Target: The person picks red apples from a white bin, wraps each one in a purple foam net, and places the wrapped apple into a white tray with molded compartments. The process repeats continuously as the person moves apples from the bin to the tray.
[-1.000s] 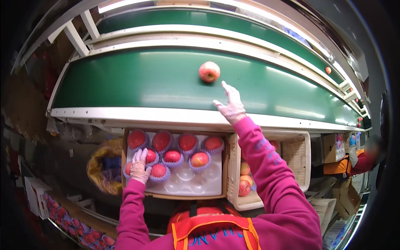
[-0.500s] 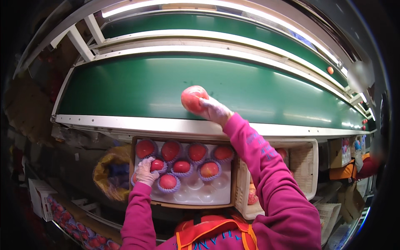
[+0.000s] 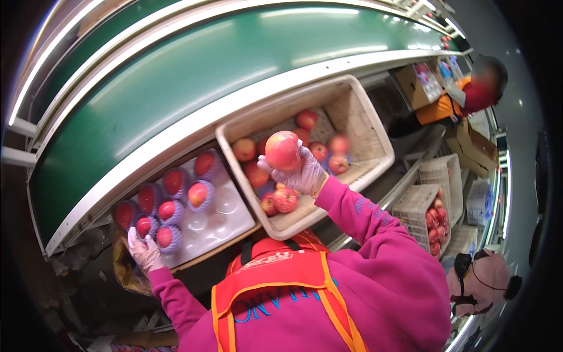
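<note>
My right hand [image 3: 302,173], in a thin pale glove, grips a large red apple [image 3: 282,151] above the beige plastic crate [image 3: 375,126]. Loose apples [image 3: 285,200] lie inside that crate, some partly hidden by the hand. On the left is a cardboard box with a white molded tray [image 3: 220,232]. Several red apples in purple foam nets [image 3: 173,182] fill its left and far hollows; other hollows are bare. My gloved left hand [image 3: 145,252] rests at the tray's near left corner, fingers apart, against a netted apple [image 3: 145,225].
A green conveyor belt [image 3: 176,73] with a white metal rail runs beyond the box and crate. More crates with apples [image 3: 435,223] stand at the right. One person [image 3: 463,97] works beside a box at far right; another person [image 3: 484,278] is nearer. A yellow bag [image 3: 126,267] lies left of the box.
The view has swung to the right. My right hand, with an apple in it, has gone from over the belt to over the crate. The left hand has shifted toward the tray's near left corner.
</note>
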The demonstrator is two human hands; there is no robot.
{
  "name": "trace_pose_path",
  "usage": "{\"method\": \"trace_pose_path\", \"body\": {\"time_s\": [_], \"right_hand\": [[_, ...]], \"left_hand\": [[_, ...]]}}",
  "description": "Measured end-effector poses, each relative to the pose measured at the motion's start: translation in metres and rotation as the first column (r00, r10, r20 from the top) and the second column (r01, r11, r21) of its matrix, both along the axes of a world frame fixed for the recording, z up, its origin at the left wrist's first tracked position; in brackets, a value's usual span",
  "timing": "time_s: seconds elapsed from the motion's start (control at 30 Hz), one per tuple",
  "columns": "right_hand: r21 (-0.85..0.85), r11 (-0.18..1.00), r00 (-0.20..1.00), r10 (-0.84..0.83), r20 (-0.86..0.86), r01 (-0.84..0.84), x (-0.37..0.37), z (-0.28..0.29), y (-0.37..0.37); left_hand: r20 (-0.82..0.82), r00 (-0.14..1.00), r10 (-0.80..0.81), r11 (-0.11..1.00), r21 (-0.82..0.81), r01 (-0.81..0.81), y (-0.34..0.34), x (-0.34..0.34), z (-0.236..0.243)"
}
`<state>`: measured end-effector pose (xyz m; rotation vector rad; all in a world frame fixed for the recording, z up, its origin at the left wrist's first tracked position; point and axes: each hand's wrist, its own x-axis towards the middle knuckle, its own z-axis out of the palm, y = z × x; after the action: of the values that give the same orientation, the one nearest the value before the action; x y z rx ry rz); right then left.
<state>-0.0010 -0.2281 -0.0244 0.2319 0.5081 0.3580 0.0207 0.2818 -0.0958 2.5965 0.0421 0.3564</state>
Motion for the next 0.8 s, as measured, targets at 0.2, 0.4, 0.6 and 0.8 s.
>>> {"method": "trace_pose_path", "body": {"time_s": [0.2,0.4,0.6,0.8], "right_hand": [[-0.437,0.880,0.926,0.011,-0.378,-0.189,-0.026,-0.095,-0.116],[-0.814,-0.313,0.778,0.266,-0.569,-0.489,-0.015,-0.151,-0.167],[-0.446,-0.805,0.641,0.110,-0.760,-0.391,0.010,-0.156,-0.172],[-0.851,-0.462,0.842,0.329,-0.427,-0.251,-0.012,-0.195,-0.216]], "left_hand": [[0.018,0.993,-0.114,0.974,-0.197,0.116,-0.108,-0.009,0.060],[0.038,0.949,-0.315,0.874,-0.379,0.305,-0.200,-0.041,0.092],[-0.062,0.931,-0.361,0.857,-0.415,0.304,-0.250,-0.085,0.086],[-0.102,0.924,-0.369,0.839,-0.465,0.283,-0.264,-0.086,0.095]]}}
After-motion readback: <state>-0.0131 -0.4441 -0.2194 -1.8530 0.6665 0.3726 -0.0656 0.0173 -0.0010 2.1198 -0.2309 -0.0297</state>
